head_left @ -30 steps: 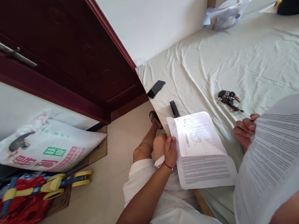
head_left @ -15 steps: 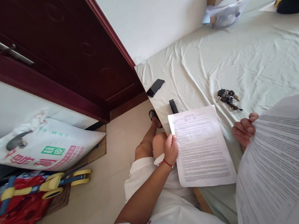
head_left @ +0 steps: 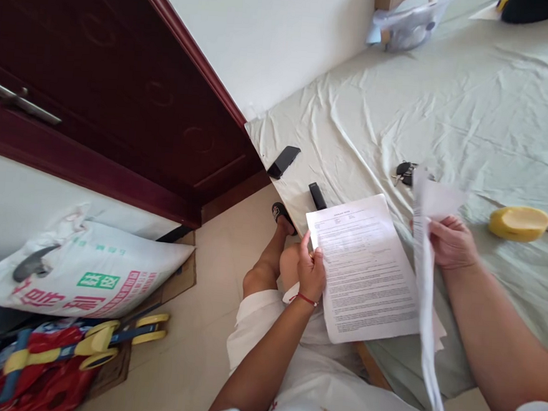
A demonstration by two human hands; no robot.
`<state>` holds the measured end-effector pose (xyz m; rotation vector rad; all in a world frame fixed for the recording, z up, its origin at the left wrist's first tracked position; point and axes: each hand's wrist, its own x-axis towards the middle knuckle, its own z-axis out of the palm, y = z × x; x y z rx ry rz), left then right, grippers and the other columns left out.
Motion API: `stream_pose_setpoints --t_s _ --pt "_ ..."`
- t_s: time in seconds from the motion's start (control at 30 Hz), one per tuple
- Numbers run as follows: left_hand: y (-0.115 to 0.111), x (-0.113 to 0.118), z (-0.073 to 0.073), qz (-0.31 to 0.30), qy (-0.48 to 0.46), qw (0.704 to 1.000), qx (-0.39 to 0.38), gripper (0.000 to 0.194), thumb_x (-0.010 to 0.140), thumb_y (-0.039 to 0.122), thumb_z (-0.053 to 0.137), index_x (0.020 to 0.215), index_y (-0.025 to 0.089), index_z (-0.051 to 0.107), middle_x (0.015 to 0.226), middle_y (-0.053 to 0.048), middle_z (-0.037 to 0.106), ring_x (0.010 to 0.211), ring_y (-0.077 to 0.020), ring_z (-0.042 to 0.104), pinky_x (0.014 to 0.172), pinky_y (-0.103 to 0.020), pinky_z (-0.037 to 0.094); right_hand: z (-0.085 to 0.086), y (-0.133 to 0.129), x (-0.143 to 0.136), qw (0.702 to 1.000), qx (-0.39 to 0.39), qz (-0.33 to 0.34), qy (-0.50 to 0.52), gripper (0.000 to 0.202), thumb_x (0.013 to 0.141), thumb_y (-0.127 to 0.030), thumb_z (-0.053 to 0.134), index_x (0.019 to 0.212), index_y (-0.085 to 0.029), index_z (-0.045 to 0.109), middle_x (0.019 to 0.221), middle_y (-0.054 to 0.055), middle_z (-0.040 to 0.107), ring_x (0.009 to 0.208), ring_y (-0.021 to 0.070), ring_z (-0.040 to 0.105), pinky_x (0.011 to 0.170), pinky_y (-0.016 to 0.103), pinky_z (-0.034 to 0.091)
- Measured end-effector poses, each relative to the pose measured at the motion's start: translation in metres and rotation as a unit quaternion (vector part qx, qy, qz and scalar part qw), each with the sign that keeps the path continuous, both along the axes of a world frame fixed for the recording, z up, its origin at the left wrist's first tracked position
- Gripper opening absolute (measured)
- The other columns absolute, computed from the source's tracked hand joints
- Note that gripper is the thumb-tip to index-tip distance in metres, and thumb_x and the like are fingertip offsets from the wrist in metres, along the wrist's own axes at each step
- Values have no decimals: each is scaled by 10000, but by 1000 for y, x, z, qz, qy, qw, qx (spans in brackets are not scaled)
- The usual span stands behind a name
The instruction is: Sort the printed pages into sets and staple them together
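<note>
Best to steady the page [head_left: 363, 271] flat by its left edge, just beside the remote [head_left: 317, 196], in a left hand [head_left: 311, 274] closed on that edge, and to guide the sheets [head_left: 421, 259], well right of the remote, without creasing, in a right hand [head_left: 454, 243] pinched on them, apart from the left.

Papers [head_left: 367, 274] before me, sack [head_left: 105, 269] to my left

My left hand [head_left: 311, 274] holds their left edge; my right hand [head_left: 454, 244] holds more sheets [head_left: 423, 260] beside them. Beyond those sheets, keys [head_left: 404, 173] lie on the cloth [head_left: 496, 121]. Near the papers' far edge rests a remote [head_left: 317, 196], a phone-like object [head_left: 284, 162] farther left.
</note>
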<state>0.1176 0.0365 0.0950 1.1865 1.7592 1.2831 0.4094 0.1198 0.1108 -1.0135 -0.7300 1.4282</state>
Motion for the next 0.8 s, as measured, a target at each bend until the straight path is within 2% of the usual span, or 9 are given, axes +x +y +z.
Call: stream_pose_setpoints --t_s 0.07,0.17,0.27,0.37,0.43,0.47,0.53,0.63,0.8 --pt "0 -1 -3 -21 -4 1000 17 524 1001 556 570 1378 197 629 1283 -137 744 1202 -293 701 1069 -447 530 3 -1 -10 999 -29 20 -19 365 578 -406 981 786 -223 744 713 32 759 575 182 665 559 308 568" --pt "-1 -4 -8 -42 -33 998 25 481 1006 592 549 1252 201 685 1262 -130 750 1218 -293 693 1099 -466 525 3 0 -19 995 -20 55 -84 367 668 -428 935 941 -258 761 784 9 782 626 200 707 558 312 597" --pt "-4 -7 -12 -64 -60 995 38 576 975 602 610 1415 231 601 1373 -127 710 1268 -302 675 1133 -475 510 -2 1 -22 983 13 76 -164 343 750 -456 871 1021 -284 753 826 6 779 638 210 706 542 330 606" --pt "-6 -8 -13 -89 -82 991 55 783 958 614 640 1616 267 395 1658 -132 490 1515 -301 493 1262 -461 396 -8 1 -21 967 46 77 -238 287 814 -464 813 1025 -282 744 838 13 759 631 199 668 519 319 576" --pt "-5 -8 -12 -93 -89 990 53 843 956 614 650 1659 281 325 1743 -110 366 1596 -283 381 1302 -434 342 -10 2 -20 957 61 74 -273 279 854 -475 770 1049 -278 738 839 16 745 640 197 650 524 316 562" --pt "-4 -8 -11 -96 -93 990 46 837 948 610 665 1652 284 349 1742 -99 372 1597 -280 381 1303 -423 341 -11 2 -19 953 65 75 -285 284 870 -484 748 1060 -273 735 840 18 741 646 198 647 530 317 558" --pt "-2 -9 -7 -112 -108 987 26 735 935 609 686 1563 271 508 1651 -91 519 1530 -290 479 1274 -417 384 -12 2 -16 946 69 81 -307 298 888 -505 720 1056 -259 731 836 24 734 654 203 642 537 319 551" --pt "0 -9 0 -139 -142 980 7 537 958 630 637 1289 218 732 1349 -92 754 1310 -303 660 1161 -420 489 -9 2 -12 929 74 87 -352 307 886 -535 706 989 -246 729 785 31 717 644 211 625 524 319 528" --pt "0 -10 -2 -113 -161 980 3 523 948 655 634 1101 177 781 1134 -91 802 1110 -283 715 1015 -382 548 0 0 -6 909 65 83 -403 332 890 -560 673 973 -242 722 757 33 697 628 207 608 499 309 491"
